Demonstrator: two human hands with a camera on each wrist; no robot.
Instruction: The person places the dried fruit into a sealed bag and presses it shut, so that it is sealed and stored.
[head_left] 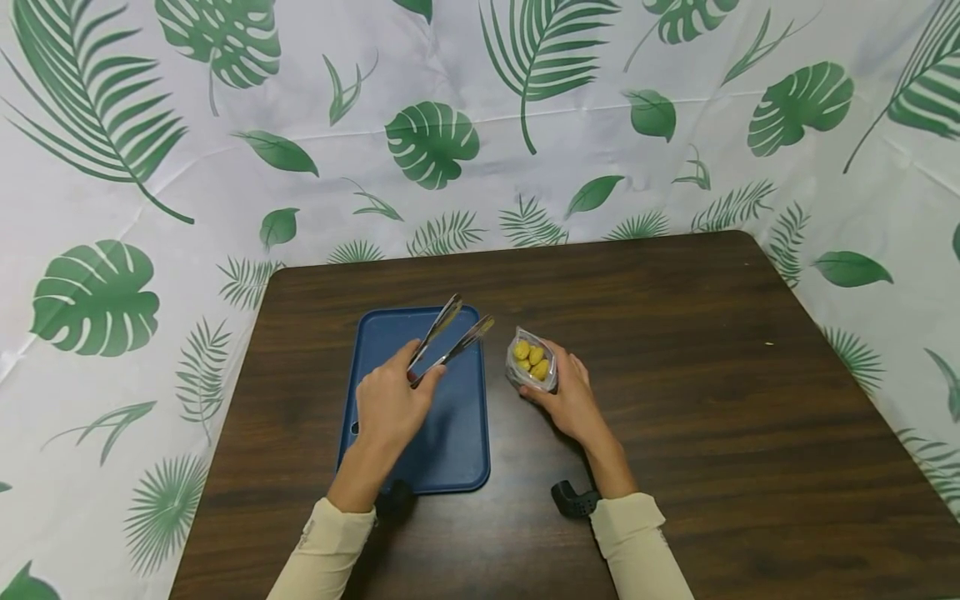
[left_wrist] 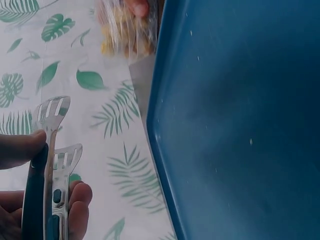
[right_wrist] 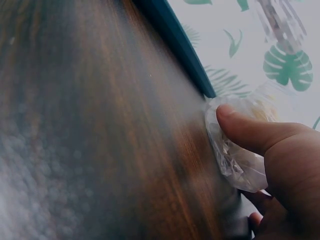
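My left hand (head_left: pixel 392 402) grips a pair of metal tongs (head_left: pixel 450 337) above the blue tray (head_left: pixel 457 442), their slotted ends spread apart and pointing away to the right. In the left wrist view the tongs (left_wrist: pixel 54 165) show dark handle strips between thumb and fingers, with nothing between the tips. My right hand (head_left: pixel 573 400) holds a clear plastic bag (head_left: pixel 513 375) by its side, just right of the tray. Several yellow, rounded pieces (head_left: pixel 531 357) show in the bag's open top. The right wrist view has the thumb pressed along the crinkled bag (right_wrist: pixel 240 165).
The tray lies on the left half of a dark wood table (head_left: pixel 712 350). Behind the table hangs a white cloth (head_left: pixel 345 158) printed with green leaves. A black band (head_left: pixel 576 500) is on the right wrist, and a small light speck (head_left: pixel 768 343) lies at the table's right.
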